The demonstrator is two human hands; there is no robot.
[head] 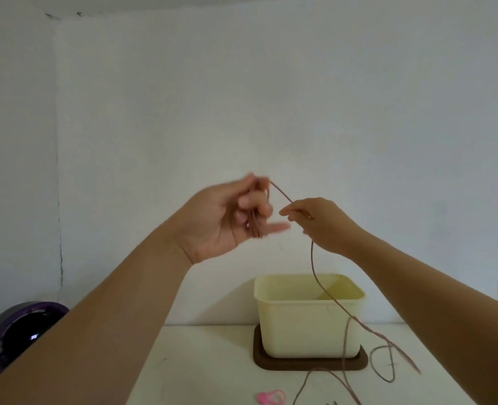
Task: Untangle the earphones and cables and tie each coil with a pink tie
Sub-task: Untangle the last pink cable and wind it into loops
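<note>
At the near tabletop [212, 361] edge a pink tie [271, 397] is laid, with loose cable [323, 290] loops beside it. Farther back a cream tub [309, 323] is set by the wall [271, 97]. Above, the cable is gripped in the curled left hand [227, 217] and pinched by the right hand [317, 220].

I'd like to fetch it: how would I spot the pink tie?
Find the cream rectangular plastic tub standing on a dark brown mat on the white table. In front of its left corner lies a small pink looped tie. Unlike the long, dull mauve cable beside it, it is short and bright pink.
</note>
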